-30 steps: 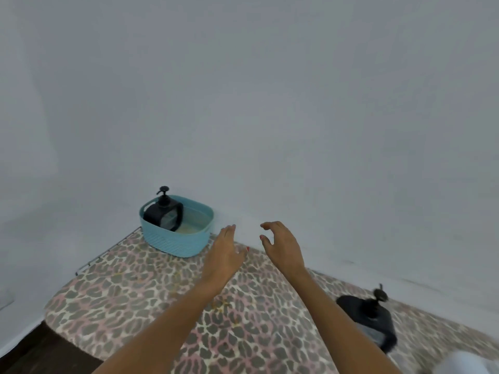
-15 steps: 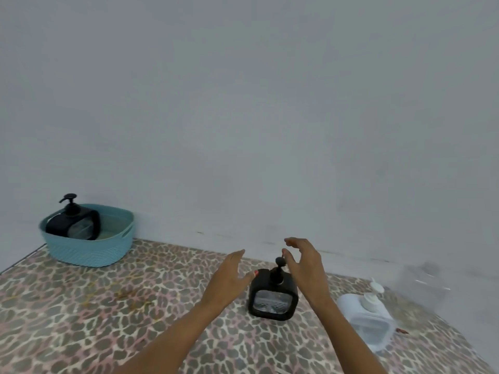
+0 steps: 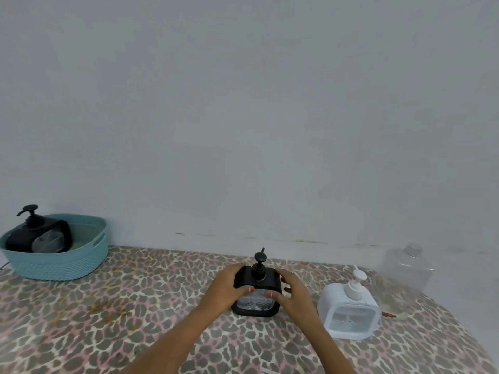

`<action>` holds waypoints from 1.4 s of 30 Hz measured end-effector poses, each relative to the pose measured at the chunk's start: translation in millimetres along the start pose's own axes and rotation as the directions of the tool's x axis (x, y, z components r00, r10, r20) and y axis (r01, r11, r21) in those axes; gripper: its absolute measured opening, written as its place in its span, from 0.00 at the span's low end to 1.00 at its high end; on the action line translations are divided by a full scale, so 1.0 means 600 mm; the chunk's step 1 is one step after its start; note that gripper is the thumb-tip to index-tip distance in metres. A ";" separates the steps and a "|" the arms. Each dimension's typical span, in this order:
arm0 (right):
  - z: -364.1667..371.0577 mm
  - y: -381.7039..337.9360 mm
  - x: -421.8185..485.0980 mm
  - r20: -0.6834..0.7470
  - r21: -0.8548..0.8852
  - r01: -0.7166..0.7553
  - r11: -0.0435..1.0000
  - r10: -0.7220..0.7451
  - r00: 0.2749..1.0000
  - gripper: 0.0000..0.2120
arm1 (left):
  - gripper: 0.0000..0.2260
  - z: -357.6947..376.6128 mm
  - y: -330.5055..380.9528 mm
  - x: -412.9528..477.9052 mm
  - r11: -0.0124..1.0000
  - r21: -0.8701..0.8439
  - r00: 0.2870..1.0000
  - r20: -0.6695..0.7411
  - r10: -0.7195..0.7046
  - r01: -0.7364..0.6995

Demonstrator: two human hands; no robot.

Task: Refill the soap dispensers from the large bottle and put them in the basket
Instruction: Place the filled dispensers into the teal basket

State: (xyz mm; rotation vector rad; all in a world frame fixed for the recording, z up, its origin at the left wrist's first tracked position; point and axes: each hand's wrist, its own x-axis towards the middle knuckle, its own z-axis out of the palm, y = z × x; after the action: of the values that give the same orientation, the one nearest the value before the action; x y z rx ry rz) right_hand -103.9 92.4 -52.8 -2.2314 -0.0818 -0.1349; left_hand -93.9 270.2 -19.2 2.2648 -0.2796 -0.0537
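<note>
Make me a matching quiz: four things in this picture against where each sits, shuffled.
Things:
1. teal plastic basket
2. white square pump dispenser
3. clear plastic large bottle
4. black square pump dispenser, mid-table

Places:
A. gripped by left hand and right hand
B. far right, by the wall
C. far left, holding another black dispenser
D. beside the right hand

Pairs: 1-C, 2-D, 3-B, 4-A

The table (image 3: 113, 314) is patterned all over in leopard print. A plain pale wall (image 3: 243, 103) stands behind it, scuffed along its base.
</note>
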 end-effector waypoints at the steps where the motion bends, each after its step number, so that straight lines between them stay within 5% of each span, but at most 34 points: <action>1: 0.002 0.003 0.001 -0.003 0.025 0.003 1.000 -0.003 1.000 0.25 | 0.22 -0.001 0.000 0.001 1.000 -0.005 1.000 0.006 0.003 -0.003; 5: 0.004 0.009 0.005 -0.028 0.124 -0.018 0.992 0.021 0.999 0.24 | 0.25 -0.005 -0.006 0.004 1.000 -0.019 1.000 0.015 0.003 -0.003; 11: -0.009 -0.021 0.024 -0.001 0.012 0.066 0.998 -0.066 0.998 0.23 | 0.25 -0.028 -0.008 0.004 1.000 0.012 1.000 -0.010 0.015 -0.015; 21: 0.034 -0.179 0.085 0.094 0.030 0.255 0.967 -0.256 0.962 0.23 | 0.26 -0.189 -0.029 -0.020 1.000 0.020 0.976 -0.219 -0.006 0.011; 42: 0.393 -0.529 0.285 0.282 0.077 0.545 0.835 -0.542 0.791 0.20 | 0.22 -0.550 -0.239 -0.053 0.962 -0.006 0.721 -0.661 -0.209 0.273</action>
State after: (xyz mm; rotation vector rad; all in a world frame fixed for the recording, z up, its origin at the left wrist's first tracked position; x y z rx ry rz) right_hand 47.9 475.5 72.0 -2.1599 -0.8977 -0.1135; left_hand -55.3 613.6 85.9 2.2382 0.4054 0.6305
